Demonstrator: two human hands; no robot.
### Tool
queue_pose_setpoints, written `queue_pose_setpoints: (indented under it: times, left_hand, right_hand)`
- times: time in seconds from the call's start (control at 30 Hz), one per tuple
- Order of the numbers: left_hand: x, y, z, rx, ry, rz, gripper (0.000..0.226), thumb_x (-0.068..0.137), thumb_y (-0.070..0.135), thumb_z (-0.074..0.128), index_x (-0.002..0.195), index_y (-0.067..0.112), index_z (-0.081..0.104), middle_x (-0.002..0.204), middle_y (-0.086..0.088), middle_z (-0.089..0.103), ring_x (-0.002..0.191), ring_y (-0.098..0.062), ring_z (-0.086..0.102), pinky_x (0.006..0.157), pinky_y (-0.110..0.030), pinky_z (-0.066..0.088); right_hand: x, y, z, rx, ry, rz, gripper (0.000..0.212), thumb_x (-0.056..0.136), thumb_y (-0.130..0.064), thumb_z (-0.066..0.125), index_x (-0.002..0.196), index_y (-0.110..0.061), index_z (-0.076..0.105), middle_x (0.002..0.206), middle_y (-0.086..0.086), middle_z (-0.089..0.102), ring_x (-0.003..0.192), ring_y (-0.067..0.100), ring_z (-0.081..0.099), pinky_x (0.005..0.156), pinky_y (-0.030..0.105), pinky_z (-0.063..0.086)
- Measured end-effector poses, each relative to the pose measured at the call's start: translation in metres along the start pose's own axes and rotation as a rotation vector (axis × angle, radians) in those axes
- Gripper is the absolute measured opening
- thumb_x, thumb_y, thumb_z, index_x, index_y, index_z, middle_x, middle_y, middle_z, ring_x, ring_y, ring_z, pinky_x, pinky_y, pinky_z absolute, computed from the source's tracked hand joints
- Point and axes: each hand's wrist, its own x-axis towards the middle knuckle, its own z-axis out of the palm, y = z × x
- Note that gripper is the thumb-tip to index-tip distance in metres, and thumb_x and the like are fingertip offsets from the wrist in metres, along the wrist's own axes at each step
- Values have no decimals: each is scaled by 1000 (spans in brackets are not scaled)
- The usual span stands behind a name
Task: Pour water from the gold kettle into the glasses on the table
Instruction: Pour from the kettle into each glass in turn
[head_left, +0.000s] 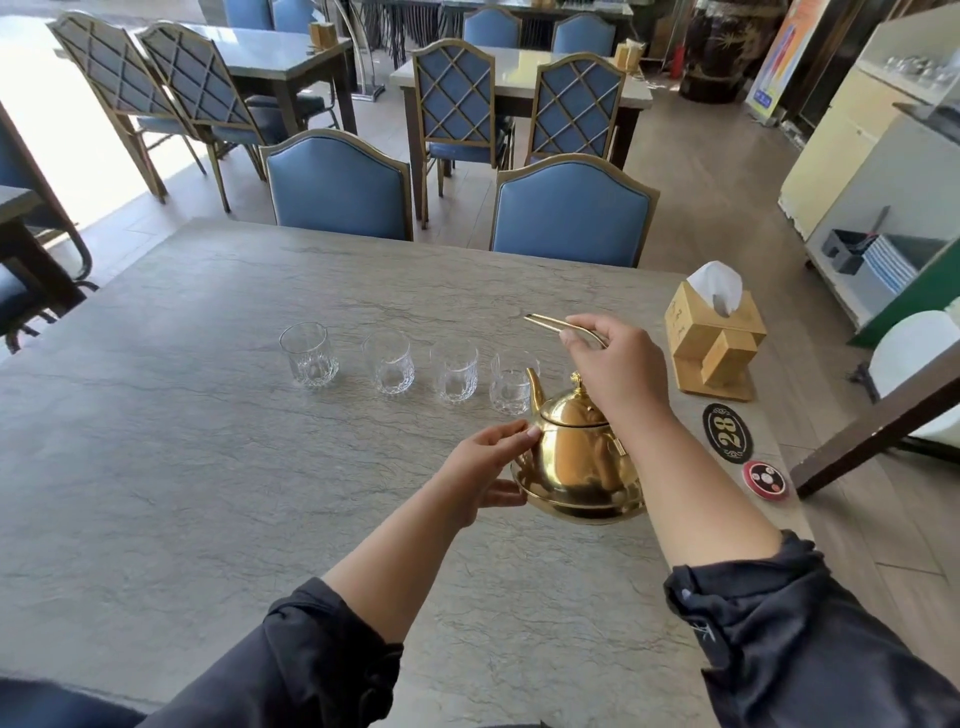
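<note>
The gold kettle (576, 462) is near the right side of the grey stone table (208, 441), its spout pointing toward the glasses. My right hand (618, 364) grips its raised gold handle above the lid. My left hand (483, 467) rests against the kettle's left side, thumb and fingers around the belly. Several clear cut glasses stand in a row beyond it: one at the far left (309, 356), another (389, 364), a third (456, 371), and the rightmost glass (509, 384) just behind the spout. All look empty.
A wooden tissue box (714, 338) stands at the table's right edge. A black "28" table badge (727, 432) and a red round button (764, 480) lie beside the kettle. Two blue chairs (569, 213) face the table's far side.
</note>
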Motion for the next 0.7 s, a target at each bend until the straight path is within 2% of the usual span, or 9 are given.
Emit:
queue_pose_setpoints:
  times: [0.1,0.2,0.33,0.47,0.6,0.7]
  left_hand:
    - [0,2,-8,-11,3,17,65,81,44,75,140,25,55,136,-5,60,97,-36,72,79,-40,62]
    - [-4,4,-17,-29,24,37,68,78,44,78,139,25,56,135,-1,62,96,-34,72,79,-41,62]
    - [-9,12,-35,-9,49,67,66,76,47,79,135,26,60,128,2,66,95,-32,73,79,-39,63]
    - [-13,20,-55,38,46,64,63,76,51,77,132,28,62,127,1,66,97,-33,72,81,-39,62]
    - [-16,25,-69,22,44,46,61,77,52,75,132,27,63,132,-4,63,97,-36,72,78,-40,63]
    - [-18,27,-74,-2,45,37,50,81,51,72,125,28,65,130,-3,61,94,-35,72,79,-40,62]
  right_hand:
    - [-7,-7,0,43,23,20,29,93,-32,62,120,-24,68,102,-8,69,85,17,65,66,24,49]
    - [-11,-19,3,54,39,31,29,92,-33,61,119,-25,69,90,-14,61,91,22,67,69,28,53]
    - [-9,-37,13,79,59,12,28,92,-33,62,118,-26,69,96,-11,67,84,16,65,71,30,54]
    - [-3,-50,28,73,63,-2,29,92,-34,62,118,-25,70,111,-7,70,79,4,55,64,20,48]
    - [7,-63,42,14,27,-14,29,91,-36,63,117,-24,70,111,-5,70,70,3,53,60,19,44]
    - [17,-72,52,-31,-22,-20,30,90,-37,63,117,-25,70,108,-1,72,66,10,57,63,25,49]
